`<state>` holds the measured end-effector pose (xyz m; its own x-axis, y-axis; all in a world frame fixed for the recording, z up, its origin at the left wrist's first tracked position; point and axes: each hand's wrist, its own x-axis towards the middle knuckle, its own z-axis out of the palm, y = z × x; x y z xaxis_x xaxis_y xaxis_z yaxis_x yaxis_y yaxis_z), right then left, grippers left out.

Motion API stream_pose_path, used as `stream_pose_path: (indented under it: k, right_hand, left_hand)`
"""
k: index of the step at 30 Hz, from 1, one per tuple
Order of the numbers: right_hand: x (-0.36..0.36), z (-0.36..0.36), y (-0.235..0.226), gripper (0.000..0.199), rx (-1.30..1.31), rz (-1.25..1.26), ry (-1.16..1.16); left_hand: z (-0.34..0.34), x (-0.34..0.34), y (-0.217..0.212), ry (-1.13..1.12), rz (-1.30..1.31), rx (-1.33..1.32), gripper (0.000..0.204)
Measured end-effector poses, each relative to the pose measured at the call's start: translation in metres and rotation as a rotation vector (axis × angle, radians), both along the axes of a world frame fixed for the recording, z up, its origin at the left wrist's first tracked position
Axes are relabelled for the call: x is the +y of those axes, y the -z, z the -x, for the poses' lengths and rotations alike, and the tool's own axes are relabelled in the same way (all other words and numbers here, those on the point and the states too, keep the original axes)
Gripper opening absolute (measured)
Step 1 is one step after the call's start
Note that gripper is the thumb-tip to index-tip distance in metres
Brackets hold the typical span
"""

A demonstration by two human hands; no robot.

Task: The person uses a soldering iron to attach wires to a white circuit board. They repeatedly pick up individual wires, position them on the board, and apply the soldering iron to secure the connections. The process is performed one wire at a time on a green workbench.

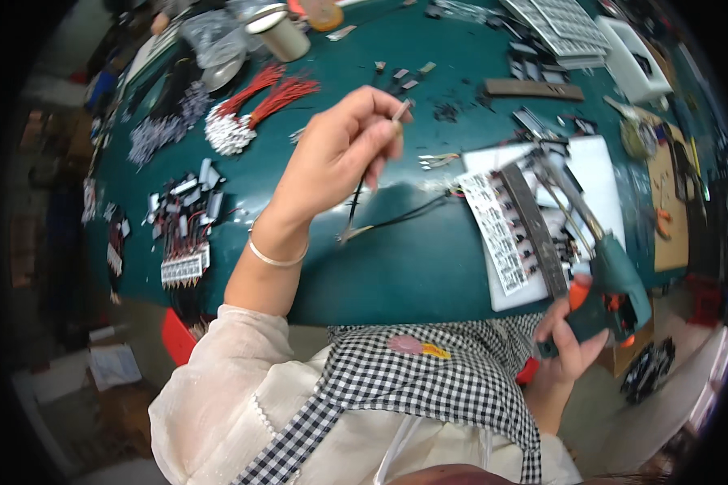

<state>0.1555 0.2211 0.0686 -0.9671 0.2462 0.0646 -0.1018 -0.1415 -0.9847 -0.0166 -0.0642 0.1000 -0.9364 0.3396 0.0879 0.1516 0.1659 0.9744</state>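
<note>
My left hand is raised over the green table, pinching a thin black wire with a small connector tip at the fingertips; the wire hangs down to the tabletop. A silver bangle sits on that wrist. My right hand grips a teal glue gun with an orange trigger at the table's right front edge. Its metal nozzle points at a white board carrying rows of small black parts.
Bundles of red wires with white connectors lie at the back left, beside piles of black and white connectors. A tape roll, white trays and a brown strip stand along the far edge. A cardboard sheet lies right.
</note>
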Motion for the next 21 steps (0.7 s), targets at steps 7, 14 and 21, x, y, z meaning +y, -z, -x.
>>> stream_pose_path:
  k: [7, 14, 21]
  right_hand:
    - [-0.025, 0.037, -0.003, 0.051, 0.003, 0.073, -0.021]
    - [-0.033, 0.039, 0.011, 0.042, 0.011, 0.076, -0.023]
    - [-0.037, 0.040, 0.006, 0.050, -0.009, 0.076, 0.006]
  left_hand:
    - [-0.052, 0.064, 0.014, 0.495, -0.423, -0.727, 0.022]
    - [-0.066, 0.079, 0.026, 0.553, -0.423, -0.872, 0.026]
    - [-0.069, 0.079, 0.034, 0.549, -0.443, -0.923, 0.028]
